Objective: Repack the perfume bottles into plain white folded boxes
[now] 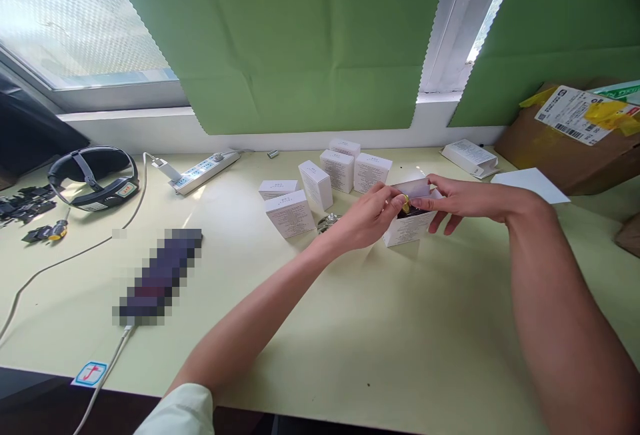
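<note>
Over the open white box (407, 227), my left hand (367, 218) and right hand (457, 198) pinch a small, light yellow piece (406, 204), probably slippery, by its edges.

Pale green counter (350, 355). Open white box (409, 225) stands on it right under the grip. Just left of the grip: six shut white boxes (320, 181) in a loose cluster, small metal bit (327, 223) beside them. Farther left: power strip (204, 171), blurred dark object (159, 277) with a cable (103, 375), headband (95, 178), dark small parts (27, 211) at the edge. Right of the grip: flat white box (470, 157), white sheet (531, 183), cardboard box (575, 141).
</note>
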